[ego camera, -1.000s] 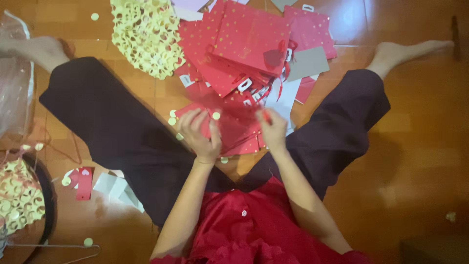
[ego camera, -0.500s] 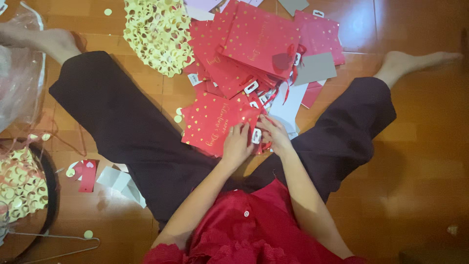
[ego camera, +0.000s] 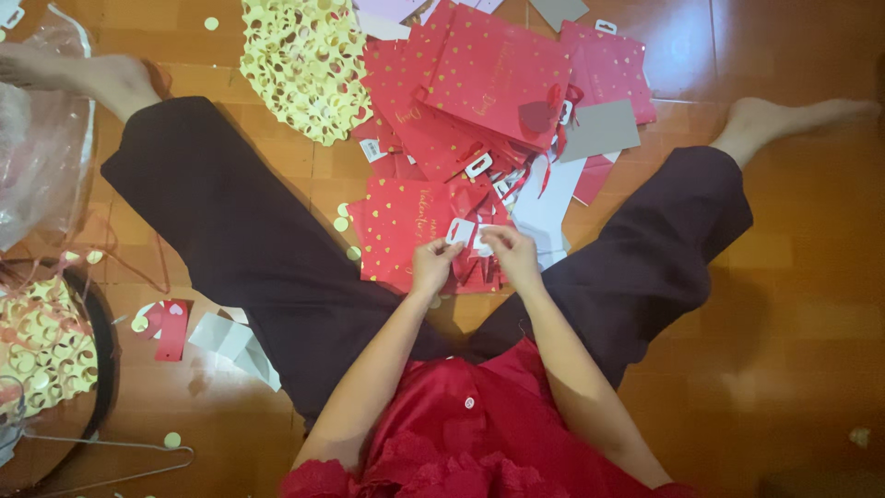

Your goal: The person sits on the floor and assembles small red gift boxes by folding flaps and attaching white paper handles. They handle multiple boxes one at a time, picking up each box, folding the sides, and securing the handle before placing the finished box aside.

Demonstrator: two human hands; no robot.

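Red gift bag (ego camera: 406,231) w/ gold hearts, flat; both hands' (ego camera: 433,263) (ego camera: 512,254) grip pinching its white tag (ego camera: 460,231).

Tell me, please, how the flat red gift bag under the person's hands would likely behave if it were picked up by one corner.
The red gift bag lies folded flat like thin card, so it probably feels light and bends or sags somewhat. Its surface looks glossy, so it may slide easily over the wooden floor and the other bags. The white tag between the left hand and right hand would likely dangle.

Left hand (ego camera: 433,263) and right hand (ego camera: 512,254) pinching a white tag (ego camera: 460,231) over a red gift bag (ego camera: 406,231), near the bag pile (ego camera: 498,83).
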